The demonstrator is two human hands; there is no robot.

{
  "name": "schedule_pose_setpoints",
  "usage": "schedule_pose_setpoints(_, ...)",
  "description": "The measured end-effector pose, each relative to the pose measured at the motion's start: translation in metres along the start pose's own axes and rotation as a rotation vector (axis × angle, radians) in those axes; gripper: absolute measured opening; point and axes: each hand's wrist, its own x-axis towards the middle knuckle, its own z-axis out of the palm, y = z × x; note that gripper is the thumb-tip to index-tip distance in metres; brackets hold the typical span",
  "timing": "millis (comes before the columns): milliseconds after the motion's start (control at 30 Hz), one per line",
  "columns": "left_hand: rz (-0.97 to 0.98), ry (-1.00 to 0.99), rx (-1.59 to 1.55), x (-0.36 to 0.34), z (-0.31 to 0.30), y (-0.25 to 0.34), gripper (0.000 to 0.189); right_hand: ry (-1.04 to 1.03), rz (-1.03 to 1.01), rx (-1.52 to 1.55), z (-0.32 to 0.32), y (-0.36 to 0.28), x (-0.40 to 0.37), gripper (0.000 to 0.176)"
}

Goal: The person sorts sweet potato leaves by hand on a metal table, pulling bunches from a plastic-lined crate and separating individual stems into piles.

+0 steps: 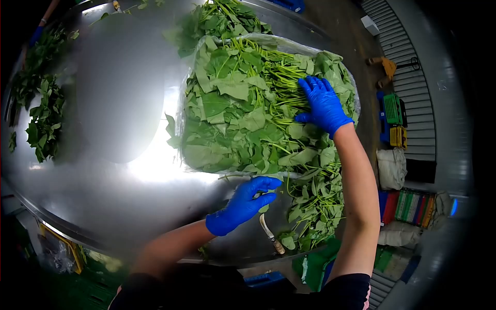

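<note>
A lined box (182, 111) full of leafy green stems (281, 77) stands on the metal table (103, 201). My right hand (324, 106), in a blue glove, lies on the stems at the box's right side with its fingers spread. Just below the box's near edge is my left hand (245, 202), also blue-gloved, thumb and fingers apart and nothing gripped between them. A curved knife (272, 235) with a pale handle lies on the table to the right of that hand. Loose greens (315, 212) are heaped beside the knife, under my right forearm.
More greens (45, 124) lie at the table's left, and another bunch (227, 20) sits behind the box. A co-worker's arm (49, 13) shows at the upper left. Crates (393, 109) and a pallet jack (387, 67) stand on the floor at the right.
</note>
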Motion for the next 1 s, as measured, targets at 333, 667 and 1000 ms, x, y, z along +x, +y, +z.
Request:
schedule_pose_setpoints(333,0.023,0.007,-0.060,0.014,-0.009,-0.003,0.027,-0.087,0.012,-0.049,-0.016,-0.007,-0.006,0.106)
schedule_pose_setpoints(667,0.066,-0.004,-0.011,0.027,-0.004,-0.004,0.023,0.039,-0.077,-0.060,-0.005,0.004,-0.010,0.089)
schedule_pose_setpoints(1000,0.204,0.013,-0.014,0.070,0.023,0.000,0.036,0.136,-0.065,0.286,-0.017,0.074,-0.033,0.070)
